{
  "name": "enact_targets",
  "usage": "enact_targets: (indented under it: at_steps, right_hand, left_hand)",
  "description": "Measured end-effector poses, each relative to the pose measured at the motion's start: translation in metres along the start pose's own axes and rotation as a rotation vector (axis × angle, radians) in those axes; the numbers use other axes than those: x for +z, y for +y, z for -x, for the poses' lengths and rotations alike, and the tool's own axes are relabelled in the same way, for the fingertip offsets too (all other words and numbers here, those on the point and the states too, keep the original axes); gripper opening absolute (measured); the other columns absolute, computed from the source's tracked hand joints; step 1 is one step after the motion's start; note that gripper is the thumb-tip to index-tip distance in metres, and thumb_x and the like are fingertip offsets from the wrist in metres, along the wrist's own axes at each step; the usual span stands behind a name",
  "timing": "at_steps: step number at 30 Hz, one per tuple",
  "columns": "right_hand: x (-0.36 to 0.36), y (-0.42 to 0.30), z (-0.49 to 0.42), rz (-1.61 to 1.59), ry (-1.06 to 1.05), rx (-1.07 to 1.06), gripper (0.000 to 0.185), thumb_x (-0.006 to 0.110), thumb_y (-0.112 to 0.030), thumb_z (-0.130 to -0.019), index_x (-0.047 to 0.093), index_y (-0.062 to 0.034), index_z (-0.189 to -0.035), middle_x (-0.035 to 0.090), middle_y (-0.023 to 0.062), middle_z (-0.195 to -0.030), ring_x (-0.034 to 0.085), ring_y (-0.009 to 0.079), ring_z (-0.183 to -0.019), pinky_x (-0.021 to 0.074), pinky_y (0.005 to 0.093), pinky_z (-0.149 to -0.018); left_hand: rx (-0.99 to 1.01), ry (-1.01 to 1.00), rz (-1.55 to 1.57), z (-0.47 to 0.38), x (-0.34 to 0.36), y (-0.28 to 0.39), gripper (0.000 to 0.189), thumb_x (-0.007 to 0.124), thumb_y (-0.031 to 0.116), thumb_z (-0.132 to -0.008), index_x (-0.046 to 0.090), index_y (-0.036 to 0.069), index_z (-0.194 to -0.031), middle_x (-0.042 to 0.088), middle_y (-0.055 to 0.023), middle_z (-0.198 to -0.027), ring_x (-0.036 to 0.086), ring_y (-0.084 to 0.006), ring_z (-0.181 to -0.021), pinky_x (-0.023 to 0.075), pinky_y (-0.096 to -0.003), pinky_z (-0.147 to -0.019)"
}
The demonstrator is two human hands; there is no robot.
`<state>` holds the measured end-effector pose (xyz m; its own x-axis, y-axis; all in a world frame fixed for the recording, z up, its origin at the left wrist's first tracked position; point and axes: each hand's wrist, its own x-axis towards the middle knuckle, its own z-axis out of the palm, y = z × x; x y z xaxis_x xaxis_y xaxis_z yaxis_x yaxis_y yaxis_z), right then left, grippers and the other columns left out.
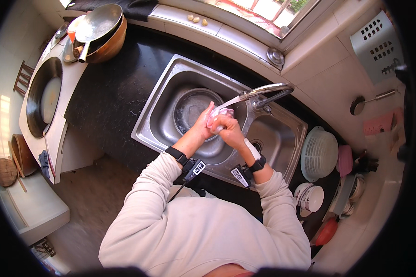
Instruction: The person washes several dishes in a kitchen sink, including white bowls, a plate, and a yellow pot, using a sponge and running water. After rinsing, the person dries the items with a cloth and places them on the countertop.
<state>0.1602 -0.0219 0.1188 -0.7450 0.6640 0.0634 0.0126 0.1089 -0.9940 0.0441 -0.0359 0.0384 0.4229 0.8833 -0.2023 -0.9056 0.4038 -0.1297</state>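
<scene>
Both my hands are together over the larger bowl of a stainless steel double sink [155, 97]. My left hand [204, 124] supports a soft pinkish-white piece [225, 112] from the left; whether it is raw meat or cloth, I cannot tell. Curled fingers of my right hand [231, 128] press on the same piece and partly cover it. Water [231, 102] runs onto it from the chrome faucet [267, 90]. Below, a round metal basin [177, 116] with some water in it stands in the sink bowl, partly hidden by my hands.
A pale green plastic colander [319, 154] and stacked bowls [313, 199] stand right of the sink. Stacked pans [100, 26] sit at the far left of the black countertop [124, 90], near a large built-in wok [38, 104]. Garlic-like cloves [196, 19] lie on the windowsill.
</scene>
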Motion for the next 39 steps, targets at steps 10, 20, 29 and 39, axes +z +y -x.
enact_targets:
  at_steps: [10,20,29,39]
  right_hand:
    - [-0.023,0.020,-0.020,-0.077,0.316,0.261,0.020,0.050,-0.008,-0.077,0.055,-0.0051,-0.096,0.058,0.0032,-0.087,0.056,0.0130,-0.083,0.0466,0.0269,-0.071]
    - [-0.121,0.061,0.029,-0.296,0.638,0.648,0.032,0.049,-0.024,-0.082,0.056,-0.0022,-0.103,0.061,0.0081,-0.091,0.058,0.0136,-0.072,0.0457,0.0243,-0.056]
    - [-0.174,0.083,0.031,-0.161,0.859,0.469,0.028,0.043,-0.022,-0.086,0.059,0.0000,-0.084,0.060,0.0064,-0.075,0.057,0.0128,-0.064,0.0453,0.0234,-0.052]
    - [-0.005,0.030,0.016,-1.398,0.201,0.382,0.052,0.050,-0.043,-0.084,0.034,-0.0206,-0.128,0.057,0.0123,-0.106,0.058,0.0272,-0.086,0.0495,0.0430,-0.073]
  left_hand:
    - [-0.038,0.368,-0.333,0.010,0.016,-0.008,0.049,0.058,0.061,-0.068,0.056,0.020,-0.096,0.060,-0.0006,-0.083,0.057,-0.0156,-0.073,0.0433,-0.0256,-0.048]
    - [0.188,0.623,-0.235,-0.034,0.048,-0.002,0.027,0.060,0.023,-0.075,0.051,0.008,-0.096,0.057,-0.0104,-0.083,0.057,-0.0258,-0.075,0.0514,-0.0387,-0.061]
    - [0.095,0.263,-0.005,-0.034,0.073,-0.012,0.029,0.067,0.022,-0.074,0.053,0.002,-0.090,0.053,-0.0145,-0.081,0.055,-0.0225,-0.072,0.0504,-0.0238,-0.052]
    - [-0.114,-0.076,0.175,0.041,0.055,-0.070,0.056,0.054,0.030,-0.075,0.041,0.000,-0.121,0.051,-0.0210,-0.109,0.055,-0.0297,-0.084,0.0493,-0.0264,-0.058]
